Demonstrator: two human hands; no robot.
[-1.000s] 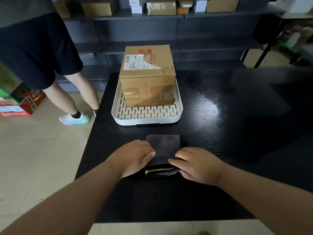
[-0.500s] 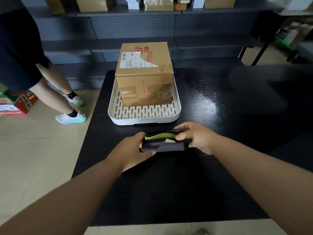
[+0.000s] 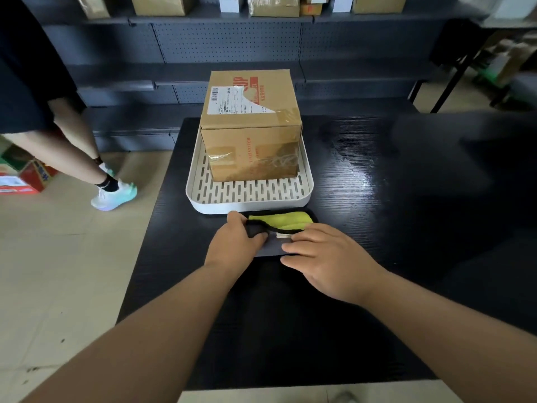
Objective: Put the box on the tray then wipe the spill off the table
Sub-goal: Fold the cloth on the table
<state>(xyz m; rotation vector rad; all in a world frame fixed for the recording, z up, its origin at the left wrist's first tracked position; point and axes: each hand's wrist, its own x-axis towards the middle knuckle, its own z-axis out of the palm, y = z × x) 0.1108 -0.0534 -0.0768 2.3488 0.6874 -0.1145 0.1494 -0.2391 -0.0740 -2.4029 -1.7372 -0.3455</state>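
Box (image 3: 252,152) seated on white slotted tray (image 3: 250,203), frame centre. Folded cloth (image 3: 279,221) on black table (image 3: 377,228), just below tray. Left grip (image 3: 235,242) clenched round cloth's dark edge. Right grip (image 3: 328,257) released, fingers flat on cloth.

Two hands in play, left hand (image 3: 236,243) and right hand (image 3: 327,258), both on one cloth (image 3: 286,221). Just beyond the grip: one slotted tray (image 3: 250,206), one cardboard box (image 3: 252,126), and one black table (image 3: 377,234) beneath.
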